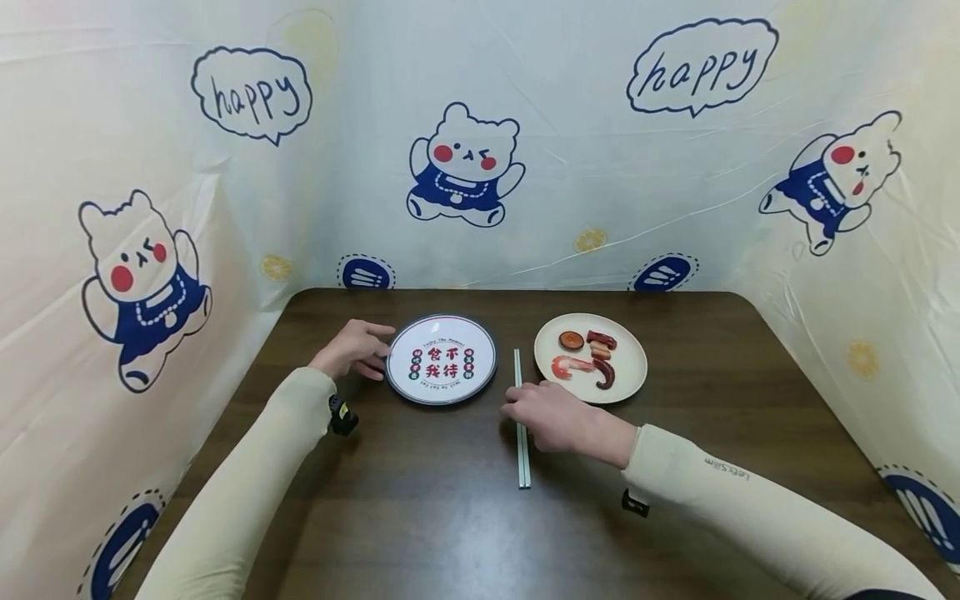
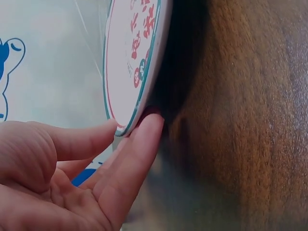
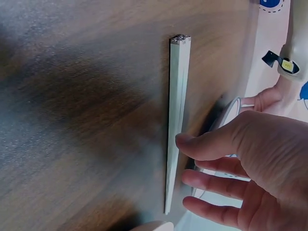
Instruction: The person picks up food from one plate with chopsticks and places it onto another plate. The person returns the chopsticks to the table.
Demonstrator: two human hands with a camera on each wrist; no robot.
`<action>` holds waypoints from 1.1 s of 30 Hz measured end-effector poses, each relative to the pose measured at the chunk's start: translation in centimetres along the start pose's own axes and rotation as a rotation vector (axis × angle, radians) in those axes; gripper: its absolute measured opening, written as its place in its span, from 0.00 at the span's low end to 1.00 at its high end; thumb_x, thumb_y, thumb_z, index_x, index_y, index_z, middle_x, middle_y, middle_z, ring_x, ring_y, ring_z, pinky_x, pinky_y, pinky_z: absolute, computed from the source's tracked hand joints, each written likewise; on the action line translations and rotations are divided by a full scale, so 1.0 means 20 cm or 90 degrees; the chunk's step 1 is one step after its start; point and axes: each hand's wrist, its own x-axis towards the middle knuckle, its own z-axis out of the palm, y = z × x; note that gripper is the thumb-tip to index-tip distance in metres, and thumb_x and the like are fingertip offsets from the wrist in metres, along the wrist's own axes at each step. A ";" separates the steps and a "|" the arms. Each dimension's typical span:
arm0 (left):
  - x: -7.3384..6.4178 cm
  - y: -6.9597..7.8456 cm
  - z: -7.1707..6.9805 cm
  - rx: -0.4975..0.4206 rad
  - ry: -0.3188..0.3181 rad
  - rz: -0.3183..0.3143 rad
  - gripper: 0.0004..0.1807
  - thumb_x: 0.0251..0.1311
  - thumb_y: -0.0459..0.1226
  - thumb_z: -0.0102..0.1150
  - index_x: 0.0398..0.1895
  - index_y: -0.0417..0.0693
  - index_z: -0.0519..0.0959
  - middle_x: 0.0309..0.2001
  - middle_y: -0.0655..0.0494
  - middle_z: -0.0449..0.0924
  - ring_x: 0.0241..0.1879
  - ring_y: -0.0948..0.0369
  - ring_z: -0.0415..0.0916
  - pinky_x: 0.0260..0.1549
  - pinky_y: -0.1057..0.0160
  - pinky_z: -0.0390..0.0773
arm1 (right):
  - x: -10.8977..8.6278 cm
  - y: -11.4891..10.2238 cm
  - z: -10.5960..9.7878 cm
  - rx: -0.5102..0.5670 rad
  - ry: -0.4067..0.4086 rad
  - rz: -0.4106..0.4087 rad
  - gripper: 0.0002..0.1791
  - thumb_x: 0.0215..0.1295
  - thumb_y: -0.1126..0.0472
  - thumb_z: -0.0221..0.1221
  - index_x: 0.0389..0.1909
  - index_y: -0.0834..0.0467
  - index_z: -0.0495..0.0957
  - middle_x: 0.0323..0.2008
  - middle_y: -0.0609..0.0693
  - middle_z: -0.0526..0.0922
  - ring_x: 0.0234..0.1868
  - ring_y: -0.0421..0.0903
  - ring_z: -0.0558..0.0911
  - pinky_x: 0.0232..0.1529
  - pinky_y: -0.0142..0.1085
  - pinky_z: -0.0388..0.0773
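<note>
A white plate (image 1: pixel 401 367) with a dark blue rim and red Chinese lettering lies left of centre in the head view. My left hand (image 1: pixel 354 348) pinches its left edge, thumb (image 2: pixel 91 142) at the rim and a finger under it. To the right, a pair of pale green chopsticks (image 1: pixel 522 462) lies lengthwise on the table. Over their middle is my right hand (image 1: pixel 561 417), its thumb tip (image 3: pixel 185 140) at the chopsticks. In the right wrist view, the visible lower fingers are loosely bent and apart from the chopsticks.
A cream plate (image 1: pixel 630 367) stands beyond my right hand, bearing a shrimp (image 1: pixel 572 365), a curled dark red piece (image 1: pixel 604 375) and other food pieces. The dark wood table (image 1: pixel 420 517) is bordered by a printed cloth (image 1: pixel 465 258) at the back and sides.
</note>
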 end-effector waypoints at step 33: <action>0.02 -0.04 -0.01 -0.059 -0.009 -0.021 0.29 0.74 0.27 0.57 0.77 0.36 0.68 0.61 0.31 0.74 0.39 0.52 0.86 0.42 0.55 0.90 | -0.04 -0.05 0.08 -0.008 -0.033 0.001 0.19 0.60 0.69 0.73 0.52 0.55 0.87 0.43 0.50 0.82 0.43 0.47 0.82 0.41 0.41 0.84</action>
